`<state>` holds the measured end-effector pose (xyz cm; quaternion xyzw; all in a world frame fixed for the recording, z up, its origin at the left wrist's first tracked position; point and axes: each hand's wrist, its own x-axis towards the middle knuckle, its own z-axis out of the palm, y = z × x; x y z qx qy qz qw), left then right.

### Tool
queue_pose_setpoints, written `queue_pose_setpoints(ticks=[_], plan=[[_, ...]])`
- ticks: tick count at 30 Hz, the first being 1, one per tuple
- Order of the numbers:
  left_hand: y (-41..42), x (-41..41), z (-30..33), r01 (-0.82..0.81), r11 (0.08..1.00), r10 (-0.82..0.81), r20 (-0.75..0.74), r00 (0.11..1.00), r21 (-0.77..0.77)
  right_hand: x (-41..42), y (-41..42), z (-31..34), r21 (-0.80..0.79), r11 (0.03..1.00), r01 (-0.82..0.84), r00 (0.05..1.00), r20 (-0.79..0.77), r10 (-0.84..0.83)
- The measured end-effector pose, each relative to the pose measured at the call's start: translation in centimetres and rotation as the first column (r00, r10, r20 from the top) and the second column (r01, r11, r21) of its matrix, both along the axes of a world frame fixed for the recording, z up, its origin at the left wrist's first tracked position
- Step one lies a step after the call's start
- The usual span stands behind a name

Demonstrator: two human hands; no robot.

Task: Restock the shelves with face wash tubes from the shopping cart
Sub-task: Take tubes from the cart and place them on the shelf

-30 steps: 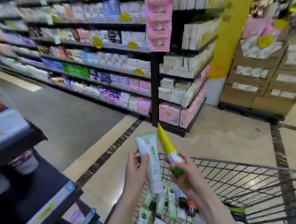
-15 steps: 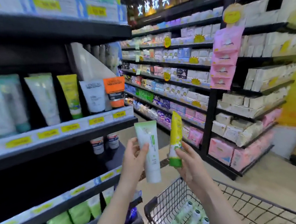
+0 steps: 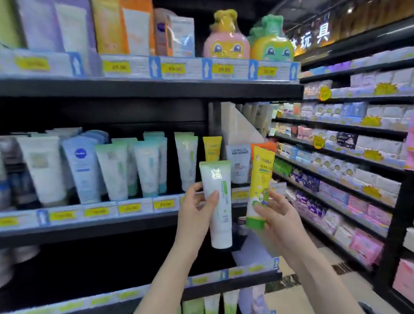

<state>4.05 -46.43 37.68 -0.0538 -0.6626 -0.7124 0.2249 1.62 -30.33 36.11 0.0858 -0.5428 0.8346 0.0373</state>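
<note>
a: which step is this?

b: carrying, i'd say. the left hand grips a white-and-green tube upright, thumb across its front, fingers curled behind. the right hand pinches a yellow tube near its green cap end, tilted a little to the right. both tubes are up in front of the middle shelf, not yet on it.

a: and next?

b: probably matching each to its row. just beyond the left hand stand pale green-topped tubes, and a small yellow tube on the shelf sits right above the held white one. each tube likely needs sliding in upright without toppling its neighbours.

a: the surroundings?

b: black shelving with yellow price tags along the edges. above the hands, boxes and two cartoon-faced bottles. below, more green tubes. to the right of the hands, an aisle of pastel packets. the cart isn't in view.
</note>
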Motion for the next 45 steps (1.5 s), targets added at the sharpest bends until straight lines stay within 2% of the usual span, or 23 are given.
queue_pose_setpoints(ticks=[4, 9, 19, 24, 32, 40, 45], plan=[[-4.4, -0.9, 1.8, -0.072, 0.996, 0.07, -0.04, 0.997, -0.049, -2.1, -3.7, 1.2, 0.101, 0.994, -0.031, 0.999, -0.031, 0.034], [-7.8, -2.9, 3.9, -0.148, 0.984, 0.141, -0.074, 0.987, -0.1, -4.0, -6.3, 2.9, 0.125, 0.992, -0.03, 0.995, -0.093, 0.042], [-9.0, -7.2, 5.8, -0.269, 0.952, 0.249, -0.142, 0.958, -0.147, -7.9, -7.9, 4.6, 0.144, 0.989, 0.015, 0.989, -0.148, 0.006], [-9.1, -8.5, 5.1, -0.328, 0.92, 0.298, -0.161, 0.941, -0.215, -9.4, -8.2, 5.1, 0.231, 0.973, 0.01, 0.982, -0.188, 0.035], [-9.5, -9.2, 3.4, -0.4, 0.814, 0.375, -0.146, 0.915, -0.42, -11.4, -9.1, 4.8, 0.434, 0.898, 0.078, 0.964, -0.262, 0.043], [-9.4, -9.2, 3.0, -0.427, 0.797, 0.406, -0.146, 0.902, -0.427, -12.3, -9.6, 4.7, 0.598, 0.781, 0.18, 0.95, -0.311, 0.019], [-9.4, -9.3, 2.8, -0.425, 0.8, 0.4, -0.152, 0.904, -0.423, -12.8, -9.7, 4.4, 0.712, 0.666, 0.222, 0.954, -0.3, 0.003]])
